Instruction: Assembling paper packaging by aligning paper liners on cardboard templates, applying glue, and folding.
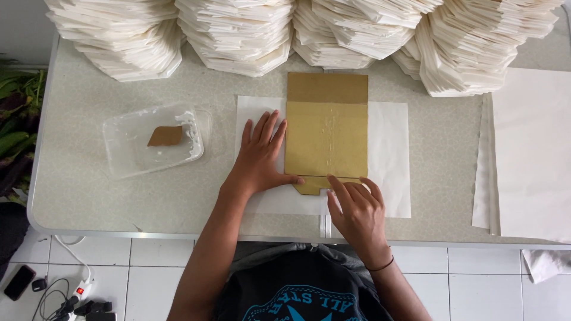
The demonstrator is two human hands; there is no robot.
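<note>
A brown cardboard template [326, 128] lies on a white paper sheet [389, 154] in the middle of the table. My left hand [260, 156] rests flat on the paper's left part, fingers spread, thumb against the template's lower left corner. My right hand [355, 209] presses its fingertips on the paper's folded strip just below the template's bottom edge. Neither hand grips anything.
Tall stacks of folded white paper [238, 35] line the table's far edge. A clear plastic tray [122, 157] with a brown cardboard scrap and white paste sits at the left. More white sheets [529, 154] lie at the right. Power strip and cables lie on the tiled floor [71, 291].
</note>
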